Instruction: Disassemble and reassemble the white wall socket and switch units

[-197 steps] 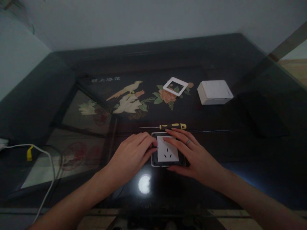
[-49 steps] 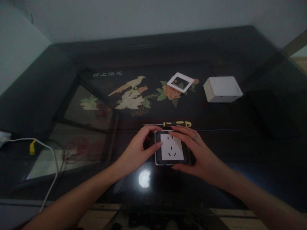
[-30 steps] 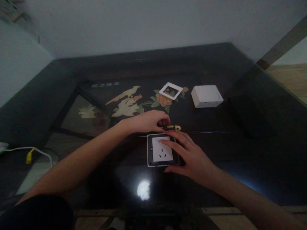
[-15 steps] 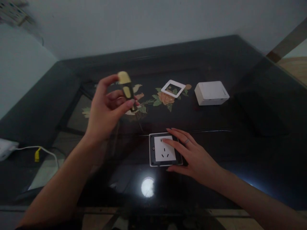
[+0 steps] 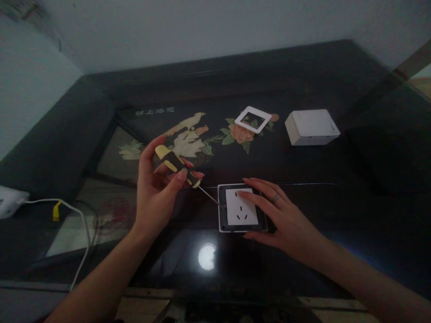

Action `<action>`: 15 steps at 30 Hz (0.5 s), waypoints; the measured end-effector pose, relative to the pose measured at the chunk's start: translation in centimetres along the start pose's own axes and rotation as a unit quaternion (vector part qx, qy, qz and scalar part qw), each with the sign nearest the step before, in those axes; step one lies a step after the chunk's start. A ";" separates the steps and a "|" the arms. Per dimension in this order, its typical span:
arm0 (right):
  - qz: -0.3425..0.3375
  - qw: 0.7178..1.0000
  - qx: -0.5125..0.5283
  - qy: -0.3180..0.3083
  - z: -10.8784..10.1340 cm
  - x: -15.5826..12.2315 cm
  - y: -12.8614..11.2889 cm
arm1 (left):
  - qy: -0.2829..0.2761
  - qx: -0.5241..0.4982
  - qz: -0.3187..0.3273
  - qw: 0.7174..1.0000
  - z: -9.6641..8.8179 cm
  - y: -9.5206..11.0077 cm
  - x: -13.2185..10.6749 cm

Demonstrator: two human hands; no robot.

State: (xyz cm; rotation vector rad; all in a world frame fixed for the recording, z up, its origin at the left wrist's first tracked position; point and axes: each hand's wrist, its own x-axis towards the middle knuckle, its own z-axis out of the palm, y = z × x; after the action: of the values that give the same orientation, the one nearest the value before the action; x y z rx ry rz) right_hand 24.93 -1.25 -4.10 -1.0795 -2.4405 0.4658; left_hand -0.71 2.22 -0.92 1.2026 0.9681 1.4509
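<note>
My left hand (image 5: 156,193) is closed around a yellow and black screwdriver (image 5: 175,164). The tool slants down to the right, and its thin metal shaft reaches the screw at the left side of a wall socket (image 5: 240,211). That socket lies face up on the dark table, its white slotted face set in a black surround. With my right hand (image 5: 279,211) I grip the socket from the right: thumb at the near edge, fingers at the far edge, index finger on the face. A ring shows on one finger.
Beyond the socket lies a white cover frame (image 5: 253,120), with a white box (image 5: 313,127) to its right. At the far left a white plug unit (image 5: 12,202) trails a cable with a yellow tag (image 5: 56,211). The glossy table (image 5: 188,251) bears a bird and flower picture.
The screwdriver has come down and tilted from near upright, its tip now at the socket's left screw. My right hand stays on the socket. The view has shifted slightly.
</note>
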 end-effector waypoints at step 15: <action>-0.001 1.000 0.003 0.000 0.0 0.0 0.1 | -0.002 0.064 0.065 0.996 -0.2 0.1 -0.2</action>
State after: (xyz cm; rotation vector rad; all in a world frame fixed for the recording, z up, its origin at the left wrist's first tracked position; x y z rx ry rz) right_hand 25.00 -1.22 -4.10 -1.0752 -2.4387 0.4714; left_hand -0.89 2.04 -0.86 1.3825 1.0081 1.5065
